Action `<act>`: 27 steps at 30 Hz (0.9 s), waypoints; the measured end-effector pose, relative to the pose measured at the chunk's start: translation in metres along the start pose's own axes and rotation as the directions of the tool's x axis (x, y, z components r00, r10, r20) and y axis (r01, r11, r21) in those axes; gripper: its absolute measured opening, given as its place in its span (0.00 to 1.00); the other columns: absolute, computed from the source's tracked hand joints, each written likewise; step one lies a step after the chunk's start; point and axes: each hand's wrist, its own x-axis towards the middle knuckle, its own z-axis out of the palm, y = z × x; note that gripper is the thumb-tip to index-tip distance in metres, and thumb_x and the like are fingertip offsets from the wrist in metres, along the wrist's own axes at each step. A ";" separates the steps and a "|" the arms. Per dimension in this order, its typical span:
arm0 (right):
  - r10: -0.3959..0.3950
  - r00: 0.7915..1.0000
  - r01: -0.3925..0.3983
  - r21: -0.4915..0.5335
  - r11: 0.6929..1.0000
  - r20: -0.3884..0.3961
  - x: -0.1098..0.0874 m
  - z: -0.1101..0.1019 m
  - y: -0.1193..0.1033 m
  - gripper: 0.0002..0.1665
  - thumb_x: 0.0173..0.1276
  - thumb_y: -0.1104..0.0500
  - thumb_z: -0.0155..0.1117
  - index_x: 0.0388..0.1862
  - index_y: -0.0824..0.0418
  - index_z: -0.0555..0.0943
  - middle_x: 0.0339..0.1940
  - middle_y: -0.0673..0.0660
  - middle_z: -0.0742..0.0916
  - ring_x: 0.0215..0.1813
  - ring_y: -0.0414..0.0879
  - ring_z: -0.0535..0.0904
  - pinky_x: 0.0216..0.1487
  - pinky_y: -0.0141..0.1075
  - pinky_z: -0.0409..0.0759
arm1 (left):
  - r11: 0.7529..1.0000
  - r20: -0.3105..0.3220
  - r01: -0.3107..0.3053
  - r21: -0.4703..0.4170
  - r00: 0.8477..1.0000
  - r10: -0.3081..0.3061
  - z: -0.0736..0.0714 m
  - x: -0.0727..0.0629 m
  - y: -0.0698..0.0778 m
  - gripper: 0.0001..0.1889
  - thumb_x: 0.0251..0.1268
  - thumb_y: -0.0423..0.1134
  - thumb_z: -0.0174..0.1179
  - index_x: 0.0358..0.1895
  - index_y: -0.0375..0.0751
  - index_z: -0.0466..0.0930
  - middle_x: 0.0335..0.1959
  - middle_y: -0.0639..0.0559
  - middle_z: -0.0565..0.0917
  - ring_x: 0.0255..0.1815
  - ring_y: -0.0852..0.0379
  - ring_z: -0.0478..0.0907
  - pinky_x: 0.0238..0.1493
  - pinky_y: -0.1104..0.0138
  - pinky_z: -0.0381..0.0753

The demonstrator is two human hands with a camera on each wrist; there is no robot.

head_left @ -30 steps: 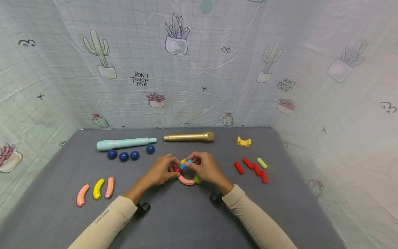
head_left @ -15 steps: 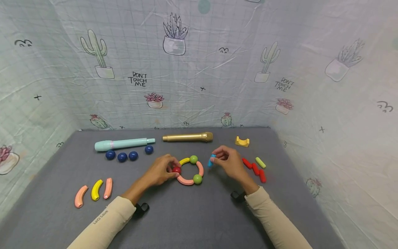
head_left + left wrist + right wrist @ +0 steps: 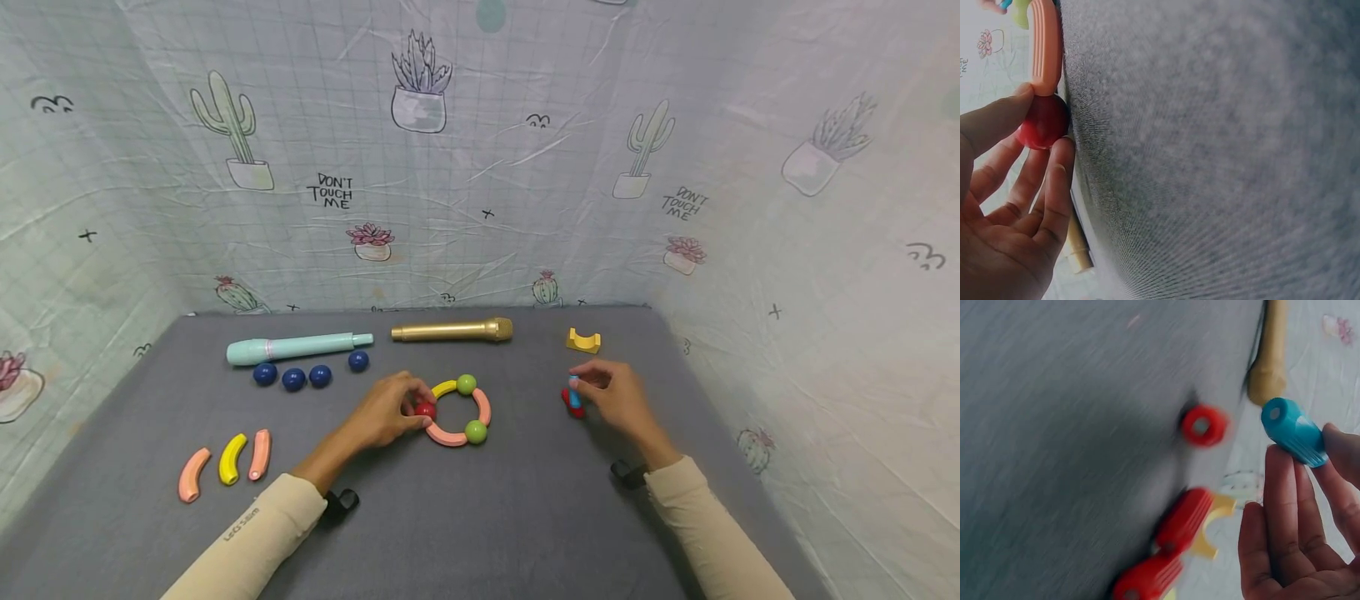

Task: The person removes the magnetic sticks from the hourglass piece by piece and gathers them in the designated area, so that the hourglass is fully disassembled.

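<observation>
My left hand (image 3: 388,408) grips a red ball (image 3: 1044,122) between thumb and fingertips. That ball is part of a ring on the grey table, with a yellow curved stick (image 3: 445,387), two green balls (image 3: 476,431) and two pink curved sticks (image 3: 447,437). The ring has a gap between the red ball's neighbours only where balls meet sticks. Off to the right, my right hand (image 3: 617,398) pinches a short blue stick (image 3: 1294,431) above a red stick (image 3: 1204,425). Two more red sticks (image 3: 1185,519) lie nearby in the right wrist view, hidden by the hand in the head view.
A mint microphone-shaped tube (image 3: 300,347) and a gold microphone (image 3: 452,330) lie along the back. Several dark blue balls (image 3: 294,379) sit by the tube. Two pink curved sticks and a yellow one (image 3: 232,458) are at left. A yellow cradle-shaped block (image 3: 583,340) stands back right.
My right hand has carried the blue stick away from the ring, rightward to the red sticks. My left hand has stayed on the red ball.
</observation>
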 end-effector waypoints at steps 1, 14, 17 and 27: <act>0.003 1.000 -0.003 -0.015 1.000 0.001 -0.001 -0.002 0.003 0.12 0.72 0.59 0.75 0.51 0.62 0.91 0.45 0.58 0.93 0.40 0.46 0.87 0.40 0.36 0.82 | 1.000 0.002 0.002 -0.002 1.000 -0.002 0.000 0.000 0.000 0.13 0.61 0.39 0.79 0.47 0.47 0.89 0.42 0.52 0.81 0.36 0.59 0.80 0.38 0.69 0.79; -0.001 0.999 0.010 -0.251 0.968 0.039 -0.007 -0.010 0.014 0.08 0.66 0.60 0.80 0.42 0.59 0.93 0.40 0.56 0.94 0.41 0.50 0.91 0.43 0.45 0.86 | 1.000 0.004 0.006 -0.009 1.000 -0.006 0.000 0.000 0.001 0.13 0.61 0.39 0.79 0.47 0.48 0.89 0.43 0.52 0.81 0.36 0.60 0.80 0.40 0.69 0.79; -0.008 0.999 0.021 -0.288 0.958 0.044 -0.006 -0.008 0.015 0.09 0.64 0.60 0.81 0.42 0.61 0.93 0.39 0.57 0.94 0.41 0.51 0.91 0.46 0.48 0.87 | 1.000 0.000 0.009 -0.011 1.000 -0.009 0.000 0.000 0.001 0.13 0.61 0.39 0.79 0.47 0.47 0.89 0.43 0.51 0.81 0.36 0.59 0.80 0.39 0.69 0.79; -0.169 0.984 0.141 -0.324 0.936 -0.058 -0.007 0.010 -0.006 0.14 0.64 0.59 0.82 0.47 0.62 0.91 0.39 0.58 0.93 0.39 0.52 0.90 0.43 0.49 0.87 | 1.000 -0.003 0.009 0.002 1.000 -0.009 0.000 -0.001 0.001 0.13 0.61 0.39 0.79 0.47 0.48 0.89 0.42 0.51 0.81 0.36 0.58 0.80 0.39 0.68 0.79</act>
